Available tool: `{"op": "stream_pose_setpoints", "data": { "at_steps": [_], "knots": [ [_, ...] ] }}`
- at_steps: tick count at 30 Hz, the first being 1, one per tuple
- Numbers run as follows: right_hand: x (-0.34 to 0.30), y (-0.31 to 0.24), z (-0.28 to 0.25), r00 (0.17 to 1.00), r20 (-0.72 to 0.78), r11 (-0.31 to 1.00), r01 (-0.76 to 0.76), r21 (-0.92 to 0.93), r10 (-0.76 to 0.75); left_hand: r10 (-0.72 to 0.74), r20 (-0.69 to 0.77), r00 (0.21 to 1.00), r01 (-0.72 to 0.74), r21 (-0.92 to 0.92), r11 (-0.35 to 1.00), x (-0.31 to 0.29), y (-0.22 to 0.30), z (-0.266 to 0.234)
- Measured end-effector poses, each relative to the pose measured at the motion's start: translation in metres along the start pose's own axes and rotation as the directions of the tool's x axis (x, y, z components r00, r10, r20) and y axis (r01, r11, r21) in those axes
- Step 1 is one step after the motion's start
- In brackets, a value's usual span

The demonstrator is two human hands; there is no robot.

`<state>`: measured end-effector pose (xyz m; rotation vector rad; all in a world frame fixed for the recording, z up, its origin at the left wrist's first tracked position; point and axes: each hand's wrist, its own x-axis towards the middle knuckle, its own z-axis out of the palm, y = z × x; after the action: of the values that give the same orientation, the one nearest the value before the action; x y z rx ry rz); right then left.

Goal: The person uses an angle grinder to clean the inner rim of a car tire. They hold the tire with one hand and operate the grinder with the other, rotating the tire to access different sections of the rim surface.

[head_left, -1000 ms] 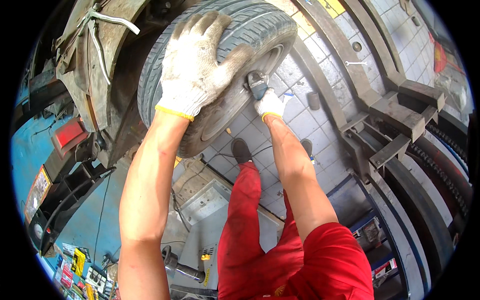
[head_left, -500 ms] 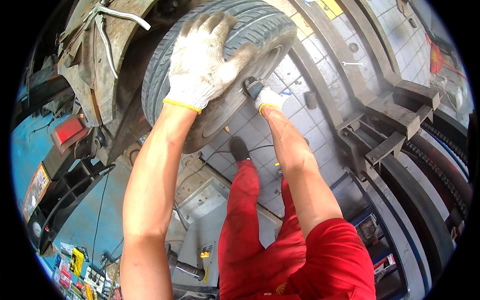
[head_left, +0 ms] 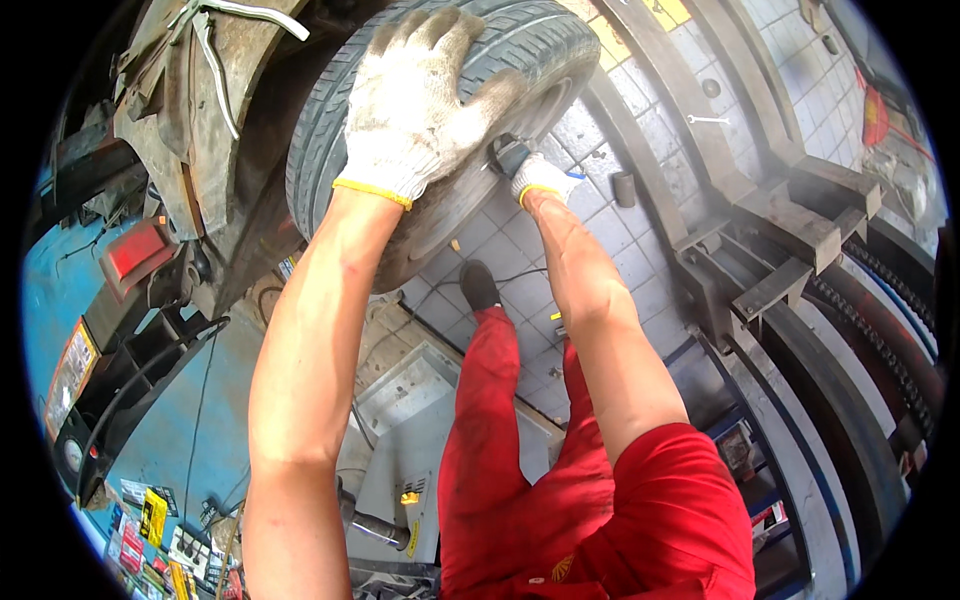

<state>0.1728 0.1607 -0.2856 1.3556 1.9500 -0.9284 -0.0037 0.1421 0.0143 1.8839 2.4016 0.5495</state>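
A black-treaded car tyre (head_left: 545, 42) on its wheel stands upright at the top of the view. On its tread lies my left hand (head_left: 410, 105) in a soiled white knit glove with a yellow cuff, fingers spread and thumb towards the outer sidewall. Beside the wheel's outer face, my right hand (head_left: 538, 177), in a similar glove, is closed around a dark, rounded hand tool (head_left: 510, 154). The tool's far end is against or close to the wheel; its exact kind and contact point are hidden.
A rusty metal panel (head_left: 185, 120) with locking pliers (head_left: 214, 75) hangs left of the tyre. Steel lift beams (head_left: 690, 100) run along the right, near a small wrench (head_left: 707, 120) on the tiled floor. A grey metal cabinet (head_left: 395, 470) stands below.
The view has shifted slightly. My left hand still rests on the tyre and my right hand still grips the tool; both sit almost where they were.
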Motion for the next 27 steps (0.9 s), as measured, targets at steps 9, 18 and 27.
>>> {"op": "stream_pose_setpoints", "data": {
  "at_steps": [9,18,27],
  "knots": [
    [0.011,0.007,-0.006,0.998,-0.065,0.998,0.006,-0.064,-0.010,0.017,-0.031,0.999,-0.017,-0.021,1.000,0.001,0.001,-0.002],
    [0.017,-0.004,-0.024,0.995,-0.091,0.991,-0.044,-0.125,0.032,0.008,-0.039,0.999,-0.009,-0.021,1.000,0.000,-0.003,0.000],
    [-0.028,-0.031,-0.006,0.995,0.065,0.996,0.074,0.039,-0.077,-0.025,-0.033,0.999,0.024,-0.030,0.999,-0.012,-0.014,-0.002]
  ]
}}
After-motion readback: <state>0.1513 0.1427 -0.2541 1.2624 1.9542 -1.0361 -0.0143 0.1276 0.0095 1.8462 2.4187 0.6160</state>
